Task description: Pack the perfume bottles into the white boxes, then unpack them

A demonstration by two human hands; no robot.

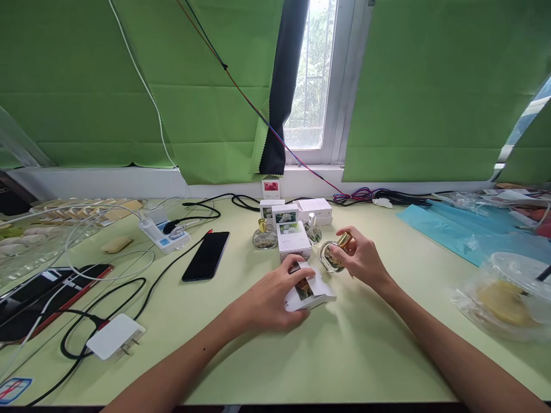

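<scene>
My left hand (275,292) is closed around a small white carton (316,289) with a dark floral picture, tilted low over the table. Its end flap stands out toward the right. In my right hand (364,255) is a round glass perfume bottle (329,258) with a gold cap, gripped near the cap and leaning just beyond the carton. Behind my hands, a gold-capped perfume bottle (264,238) and a silver-capped one (313,232) stand on either side of a white box (293,238) with a flower picture.
More white boxes (316,206) sit at the back. On the left lie a black phone (206,256), a power strip (163,234), a white charger (116,336) and tangled cables. A blue sheet (447,229) and a clear plastic container (508,298) occupy the right.
</scene>
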